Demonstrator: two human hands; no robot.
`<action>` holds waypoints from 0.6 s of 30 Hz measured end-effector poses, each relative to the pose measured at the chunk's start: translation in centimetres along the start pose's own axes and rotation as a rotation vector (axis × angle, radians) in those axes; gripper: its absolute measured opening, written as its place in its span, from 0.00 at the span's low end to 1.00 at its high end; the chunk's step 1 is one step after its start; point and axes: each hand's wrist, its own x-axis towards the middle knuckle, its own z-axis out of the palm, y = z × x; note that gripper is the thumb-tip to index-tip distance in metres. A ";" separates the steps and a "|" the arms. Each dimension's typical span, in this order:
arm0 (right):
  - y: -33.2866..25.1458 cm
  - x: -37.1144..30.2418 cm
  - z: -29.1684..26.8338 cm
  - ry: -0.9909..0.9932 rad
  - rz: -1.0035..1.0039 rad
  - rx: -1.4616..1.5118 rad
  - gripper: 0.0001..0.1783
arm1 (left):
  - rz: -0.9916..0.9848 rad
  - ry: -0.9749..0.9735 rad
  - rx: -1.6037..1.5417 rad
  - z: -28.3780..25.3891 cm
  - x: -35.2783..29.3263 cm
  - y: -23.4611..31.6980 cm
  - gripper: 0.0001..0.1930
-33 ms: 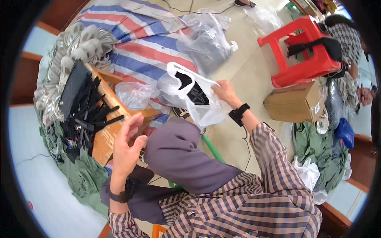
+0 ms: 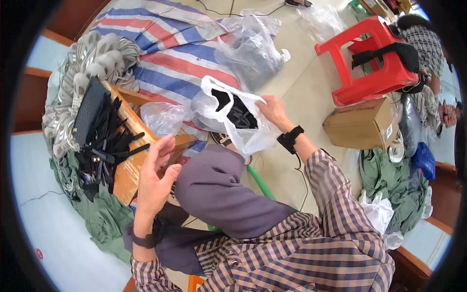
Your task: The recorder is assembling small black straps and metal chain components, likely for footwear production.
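My right hand (image 2: 274, 113) grips the rim of a white plastic bag (image 2: 250, 138) between thumb and fingers. The bag's mouth gapes, showing black strip-like pieces (image 2: 241, 116) inside. My left hand (image 2: 156, 181) is raised with nothing in it, fingers extended upward and thumb apart. Just left of that hand, a wooden bench or small table (image 2: 125, 182) bears a tangled heap of black strips (image 2: 109, 151). Along the heap's far left side leans a dark textured case or tray (image 2: 92, 111), its exact kind unclear.
Striped sheeting (image 2: 170, 73) covers the floor ahead, with clear plastic bags (image 2: 253, 51) on it. Bundled grey cords (image 2: 104, 63) are piled far left. To the right stand a red stool (image 2: 340, 73) and a cardboard box (image 2: 357, 124). Green fabric (image 2: 389, 182) lies below the box.
My left hand has risen very slightly. My right hand still grips the bag, which has barely shifted.
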 end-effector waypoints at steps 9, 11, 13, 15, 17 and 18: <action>-4.2 -3.1 -5.8 -0.065 -0.058 0.709 0.14 | -0.065 -0.129 0.278 3.0 5.7 4.0 0.36; -4.0 -3.8 -6.2 -0.068 -0.053 0.597 0.14 | -0.087 -0.138 0.306 3.4 6.7 3.7 0.36; -2.9 -3.7 -6.2 -0.045 -0.031 0.460 0.14 | 0.057 -0.196 0.422 3.4 8.0 3.0 0.37; -3.1 -4.6 -6.5 -0.076 -0.002 0.453 0.15 | 0.005 -0.216 0.425 3.8 8.2 3.1 0.37; -3.8 -5.5 -6.4 -0.127 -0.024 0.342 0.15 | -0.063 -0.214 0.430 4.8 8.0 2.9 0.38; -4.0 -5.9 -6.2 -0.149 -0.052 0.352 0.15 | 0.012 -0.236 0.451 5.0 8.0 2.3 0.38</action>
